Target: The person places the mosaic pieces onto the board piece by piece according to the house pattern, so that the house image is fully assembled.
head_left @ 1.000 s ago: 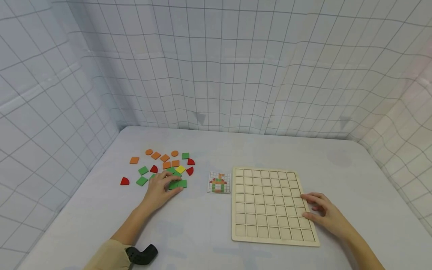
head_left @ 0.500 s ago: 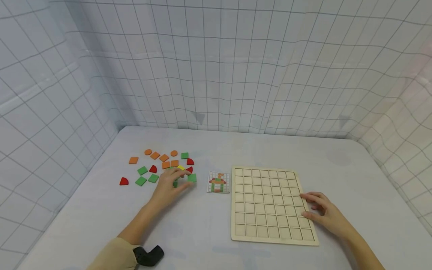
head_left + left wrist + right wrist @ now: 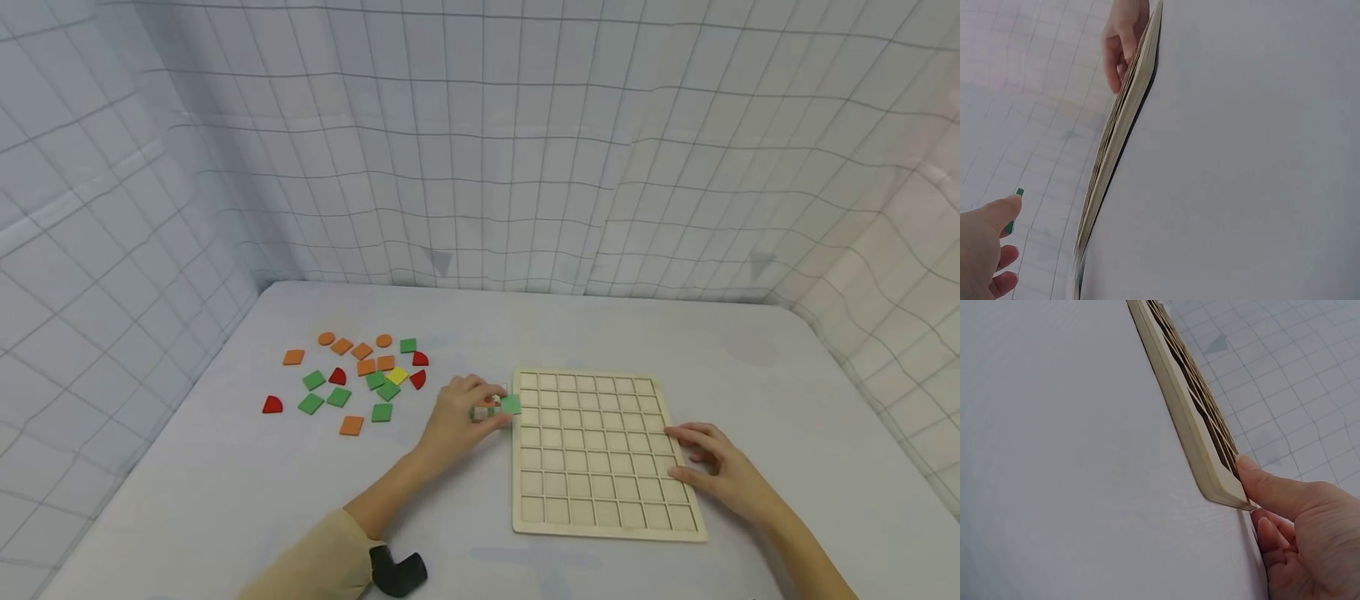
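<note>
My left hand [image 3: 461, 417] pinches a green square tile [image 3: 512, 405] between thumb and fingers, and the tile overlaps the left rim of the wooden grid board [image 3: 592, 533]. In the left wrist view, slivers of the green tile [image 3: 1020, 192] show at the thumb tip. Beneath this hand lies the small pattern card [image 3: 483, 412], mostly hidden. On the board's right side, my right hand [image 3: 723, 471] holds the edge. Its thumb is on the rim of the board [image 3: 1210, 478] in the right wrist view, with the other fingers curled lower down.
On the left of the white table [image 3: 225, 517] lie several loose tiles: green squares [image 3: 382, 412], orange squares [image 3: 351, 426], orange rounds [image 3: 384, 341], red quarter-rounds [image 3: 272, 405] and one yellow square [image 3: 397, 377]. A white gridded curtain [image 3: 480, 167] hangs round the table.
My left hand has picked up a green tile from the pile and carried it right, over the card to the board's left rim. The right hand has stayed at the board's edge.
</note>
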### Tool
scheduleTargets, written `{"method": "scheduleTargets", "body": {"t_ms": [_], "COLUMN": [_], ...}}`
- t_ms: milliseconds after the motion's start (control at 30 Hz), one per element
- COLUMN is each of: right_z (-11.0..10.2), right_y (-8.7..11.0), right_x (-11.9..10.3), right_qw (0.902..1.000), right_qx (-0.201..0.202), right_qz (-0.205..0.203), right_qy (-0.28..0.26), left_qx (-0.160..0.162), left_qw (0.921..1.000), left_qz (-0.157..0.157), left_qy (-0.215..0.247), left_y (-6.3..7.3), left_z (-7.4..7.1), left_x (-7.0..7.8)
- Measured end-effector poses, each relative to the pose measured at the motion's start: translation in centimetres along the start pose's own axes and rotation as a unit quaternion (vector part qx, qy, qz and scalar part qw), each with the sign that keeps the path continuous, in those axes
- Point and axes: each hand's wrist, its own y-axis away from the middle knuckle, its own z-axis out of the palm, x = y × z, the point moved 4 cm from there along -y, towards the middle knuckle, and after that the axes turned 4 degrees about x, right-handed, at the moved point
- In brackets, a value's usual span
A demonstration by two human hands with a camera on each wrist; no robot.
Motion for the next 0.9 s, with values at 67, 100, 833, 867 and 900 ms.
{"method": "scheduleTargets", "body": {"t_ms": [67,100,833,867,900], "right_z": [0.0,0.0,-0.1,-0.1,0.0], "right_y": [-0.1,-0.2,-0.1,-0.1,-0.1], "right_x": [0.0,0.0,0.0,0.0,0.0], "right_qw": [1.0,1.0,0.9998,0.9998,0.9997], "right_qx": [-0.001,-0.001,0.009,0.009,0.009], "right_qz": [-0.003,-0.006,-0.019,-0.02,-0.021], "right_qy": [-0.002,-0.001,0.0,0.001,0.002], "left_qx": [-0.003,-0.001,-0.096,-0.099,-0.103], "left_qw": [0.9999,0.9997,0.9949,0.9946,0.9942], "left_qz": [0.016,0.023,0.03,0.031,0.031], "left_qy": [0.004,0.003,0.01,0.006,0.0], "left_y": [-0.2,-0.3,0.0,0.0,0.0], "left_z": [0.9,1.4,9.0,9.2,9.5], "left_x": [1.0,1.5,7.7,7.9,8.0]}}
